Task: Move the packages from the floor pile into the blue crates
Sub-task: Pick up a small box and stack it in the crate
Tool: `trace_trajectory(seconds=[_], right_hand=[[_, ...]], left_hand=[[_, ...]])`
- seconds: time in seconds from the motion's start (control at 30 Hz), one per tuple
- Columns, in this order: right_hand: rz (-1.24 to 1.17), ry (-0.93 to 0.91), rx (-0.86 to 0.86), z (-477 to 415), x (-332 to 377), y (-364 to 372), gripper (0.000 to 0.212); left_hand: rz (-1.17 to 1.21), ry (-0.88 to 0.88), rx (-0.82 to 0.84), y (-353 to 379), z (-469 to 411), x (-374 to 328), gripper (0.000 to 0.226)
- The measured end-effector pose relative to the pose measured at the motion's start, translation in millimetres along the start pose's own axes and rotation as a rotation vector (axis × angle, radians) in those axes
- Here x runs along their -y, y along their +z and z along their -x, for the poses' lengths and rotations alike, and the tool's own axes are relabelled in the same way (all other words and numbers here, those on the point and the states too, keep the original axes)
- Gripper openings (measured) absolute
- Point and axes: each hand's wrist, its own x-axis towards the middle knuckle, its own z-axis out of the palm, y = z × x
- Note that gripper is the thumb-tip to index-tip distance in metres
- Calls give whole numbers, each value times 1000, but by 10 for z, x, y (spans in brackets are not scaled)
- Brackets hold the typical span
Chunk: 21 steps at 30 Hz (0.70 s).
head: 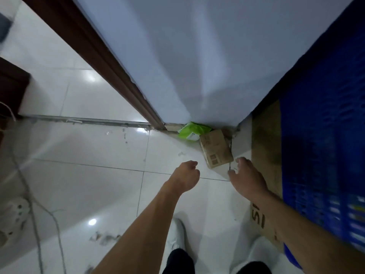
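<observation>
A small brown cardboard box (216, 148) with a barcode label lies on the white tiled floor in the corner by the wall. Behind it, against the wall's foot, sits a green and white soft package (192, 130). A blue slatted crate (324, 135) fills the right side. My left hand (185, 177) hovers just left of the box, empty, its fingers loosely curled. My right hand (246, 175) is spread just right of the box's near end and holds nothing. Neither hand touches the box.
A flat sheet of brown cardboard (265, 147) lies under the crate. A dark wooden door frame (110, 68) runs diagonally beside the pale wall. White cables (35, 210) and a white sandal (13, 212) lie at the left. My white shoes show at the bottom.
</observation>
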Motion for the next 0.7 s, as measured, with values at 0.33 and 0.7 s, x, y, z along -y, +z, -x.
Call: trace_trajectory(seconds=[0.33, 0.7], right_hand=[[-243, 90, -98, -1458, -237, 912, 71], [-355, 131, -175, -807, -141, 698, 71]], left_hand=[[270, 68, -31, 734, -1218, 265, 53], [243, 114, -14, 602, -614, 25, 53]])
